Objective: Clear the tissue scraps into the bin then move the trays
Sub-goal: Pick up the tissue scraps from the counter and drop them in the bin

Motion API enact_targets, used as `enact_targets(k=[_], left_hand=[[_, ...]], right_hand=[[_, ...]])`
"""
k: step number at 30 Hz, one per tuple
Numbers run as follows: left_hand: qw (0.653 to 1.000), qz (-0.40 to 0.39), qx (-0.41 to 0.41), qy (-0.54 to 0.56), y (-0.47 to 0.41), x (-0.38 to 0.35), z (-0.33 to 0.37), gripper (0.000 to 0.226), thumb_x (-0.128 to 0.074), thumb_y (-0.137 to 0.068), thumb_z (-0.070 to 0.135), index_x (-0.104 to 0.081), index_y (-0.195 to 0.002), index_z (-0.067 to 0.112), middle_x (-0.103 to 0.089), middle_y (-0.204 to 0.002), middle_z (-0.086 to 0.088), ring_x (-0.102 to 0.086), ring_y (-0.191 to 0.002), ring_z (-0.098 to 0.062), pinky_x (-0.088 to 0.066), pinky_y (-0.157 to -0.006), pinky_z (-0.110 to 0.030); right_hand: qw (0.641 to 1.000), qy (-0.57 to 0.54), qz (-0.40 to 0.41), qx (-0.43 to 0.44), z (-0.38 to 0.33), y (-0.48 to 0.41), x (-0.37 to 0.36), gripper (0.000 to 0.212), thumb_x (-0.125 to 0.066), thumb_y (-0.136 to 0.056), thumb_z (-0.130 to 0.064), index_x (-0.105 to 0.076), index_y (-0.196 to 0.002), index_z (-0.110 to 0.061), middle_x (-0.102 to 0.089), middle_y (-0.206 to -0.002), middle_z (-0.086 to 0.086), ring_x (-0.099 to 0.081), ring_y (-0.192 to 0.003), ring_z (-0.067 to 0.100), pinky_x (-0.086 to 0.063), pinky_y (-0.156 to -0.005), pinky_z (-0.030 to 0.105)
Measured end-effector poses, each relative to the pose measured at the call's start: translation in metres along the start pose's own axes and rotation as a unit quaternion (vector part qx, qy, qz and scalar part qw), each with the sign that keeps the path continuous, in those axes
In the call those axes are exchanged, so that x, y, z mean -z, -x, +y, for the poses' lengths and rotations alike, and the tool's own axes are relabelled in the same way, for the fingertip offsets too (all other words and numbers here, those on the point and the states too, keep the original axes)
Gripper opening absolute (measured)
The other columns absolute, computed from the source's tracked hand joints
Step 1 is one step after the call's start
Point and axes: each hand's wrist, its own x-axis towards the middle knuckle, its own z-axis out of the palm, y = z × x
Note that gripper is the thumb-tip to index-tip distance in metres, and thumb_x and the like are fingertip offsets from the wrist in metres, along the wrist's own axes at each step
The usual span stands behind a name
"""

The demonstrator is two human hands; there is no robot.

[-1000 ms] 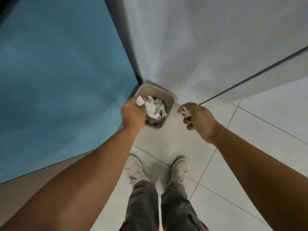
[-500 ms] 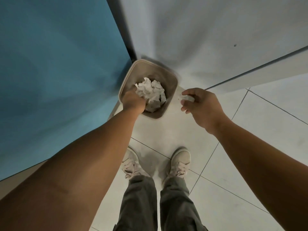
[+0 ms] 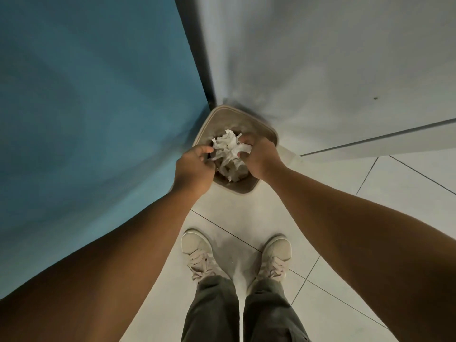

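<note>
A beige square bin (image 3: 247,121) stands on the floor in the corner, holding a heap of crumpled white tissue scraps (image 3: 227,151). Both of my hands are over its opening. My left hand (image 3: 193,169) hangs at the bin's near-left rim with its fingers curled shut; no scrap shows inside it, and its thumb is beside the heap. My right hand (image 3: 259,157) reaches in from the right, its fingers closed on a small white tissue scrap (image 3: 243,147) just above the heap. No trays are in view.
A blue wall (image 3: 93,99) rises on the left and a white wall (image 3: 320,70) on the right, meeting behind the bin. My shoes (image 3: 197,253) stand on pale floor tiles (image 3: 394,188) just in front of the bin.
My right hand has moved left from beside the bin to over its opening with the scrap. My left hand has pulled back from the heap to the bin's near-left rim.
</note>
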Motion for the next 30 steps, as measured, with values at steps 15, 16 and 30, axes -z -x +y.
enact_targets(k=[15,16,30], left_hand=[[0.992,0.026,-0.108,-0.052,0.116,0.084,0.138,0.034,-0.058,-0.092,0.012,-0.062,-0.125,0.02,-0.066,-0.122,-0.005,-0.061,-0.111,-0.023,-0.046,-0.093,-0.026],[0.989,0.031,-0.131,-0.057,0.132,0.095,0.152,0.034,-0.059,-0.091,0.011,-0.063,-0.124,0.02,-0.066,-0.122,-0.004,-0.06,-0.11,-0.023,-0.045,-0.094,-0.026],[0.949,0.179,-0.26,-0.018,0.323,0.276,0.294,0.04,-0.059,-0.093,0.02,-0.055,-0.133,0.021,-0.055,-0.136,0.009,-0.047,-0.127,-0.008,-0.03,-0.102,-0.013]], right_hand=[[0.997,0.029,0.038,0.055,-0.092,0.156,0.134,0.043,-0.059,-0.09,-0.021,-0.053,-0.133,-0.025,-0.059,-0.131,-0.001,-0.054,-0.118,0.022,-0.04,-0.092,0.022],[0.996,0.033,0.043,0.076,-0.107,0.172,0.149,0.044,-0.059,-0.091,-0.019,-0.052,-0.134,-0.023,-0.058,-0.132,-0.001,-0.052,-0.12,0.02,-0.035,-0.092,0.018],[0.935,0.055,0.112,0.331,-0.289,0.343,0.287,0.049,-0.06,-0.091,-0.028,-0.049,-0.138,-0.019,-0.047,-0.144,-0.002,-0.038,-0.135,0.012,-0.021,-0.107,0.015]])
